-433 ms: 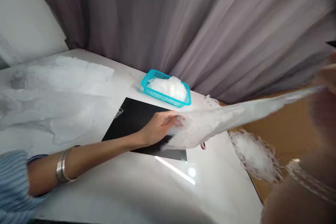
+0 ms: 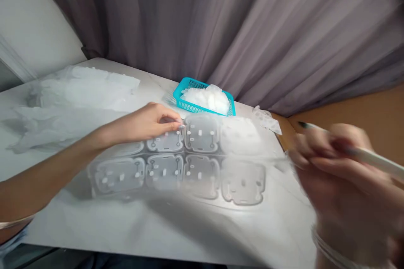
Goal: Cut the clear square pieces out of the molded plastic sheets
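while the left hand (image 2: 142, 124) lies on a clear plastic sheet (image 2: 202, 172), its fingertips (image 2: 175, 122) bunch together at the seam between two cells of the upper row; they are closed up, but whether they grip the plastic or only press on it i cannot tell. right hand (image 2: 334, 176) curled around a white pen (image 2: 369, 155), fingers closed on the barrel, dark tip (image 2: 301, 125) pointing toward the sheet and well off it. hand and pen heavily blurred, finger detail lost.

sheet lies flat on the table (image 2: 189, 231), white and marble-veined. moulded cells in two rows, rounded squares with small raised pegs and slots. upper right cell hazed white, its detail hard to read; left end of upper row partly under the wrist.

teal plastic basket (image 2: 203, 88), perforated walls, sits beyond the sheet, heaped with soft white clear-plastic pieces (image 2: 208, 98). larger crumpled pile of the same filmy stuff (image 2: 85, 92) on the table's far left. small crumpled piece (image 2: 265, 119) at far edge. grey-mauve curtain (image 2: 189, 21) hangs in folds behind.
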Motion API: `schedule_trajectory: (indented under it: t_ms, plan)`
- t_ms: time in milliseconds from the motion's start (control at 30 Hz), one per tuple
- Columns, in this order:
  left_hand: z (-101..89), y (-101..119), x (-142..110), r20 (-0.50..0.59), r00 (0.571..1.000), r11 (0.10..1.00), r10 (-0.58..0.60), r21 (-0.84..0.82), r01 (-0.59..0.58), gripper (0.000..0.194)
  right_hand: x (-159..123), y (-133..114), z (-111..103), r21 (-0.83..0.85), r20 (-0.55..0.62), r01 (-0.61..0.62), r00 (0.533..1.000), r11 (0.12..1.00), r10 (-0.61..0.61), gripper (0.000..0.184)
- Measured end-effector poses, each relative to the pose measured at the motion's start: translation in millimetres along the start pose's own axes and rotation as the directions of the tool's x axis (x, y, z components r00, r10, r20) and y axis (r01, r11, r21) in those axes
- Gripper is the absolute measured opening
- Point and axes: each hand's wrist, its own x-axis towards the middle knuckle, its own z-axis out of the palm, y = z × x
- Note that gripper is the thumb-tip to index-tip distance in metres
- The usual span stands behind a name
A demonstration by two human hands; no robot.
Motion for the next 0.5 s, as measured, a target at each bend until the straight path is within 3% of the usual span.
schedule_trajectory:
  t_ms: [67,100,233,333,400,467,500]
  plan:
    - [26.4,-19,20,0.067,0.995,0.976,-0.073,0.212,0.057,0.038,14,40,21,0.114,-0.046,-0.198,0.978,0.974,0.204,0.033]
    - [39.5,-28,29,0.063,0.993,0.964,-0.098,0.256,0.079,0.038,21,63,25,0.094,-0.048,-0.268,0.961,0.959,0.273,0.033]
    - [72.5,-47,46,0.011,0.983,0.907,-0.181,0.388,0.163,0.031,36,136,15,-0.011,-0.126,-0.332,0.936,0.943,0.328,0.029]
    - [76.0,-49,41,-0.023,0.973,0.851,-0.23,0.48,0.213,0.028,22,149,9,-0.122,-0.189,-0.329,0.934,0.936,0.303,0.027]
    - [75.0,-48,37,-0.021,0.969,0.822,-0.245,0.525,0.219,0.027,1,142,14,-0.299,-0.11,-0.29,0.957,0.909,0.269,0.026]
    - [75.6,-45,36,-0.01,0.968,0.804,-0.249,0.555,0.213,0.028,-23,130,25,-0.496,0.125,-0.167,0.957,0.852,0.26,0.022]
    - [77.0,-44,35,-0.011,0.967,0.789,-0.254,0.576,0.214,0.029,-35,125,31,-0.558,0.269,-0.071,0.927,0.827,0.261,0.019]
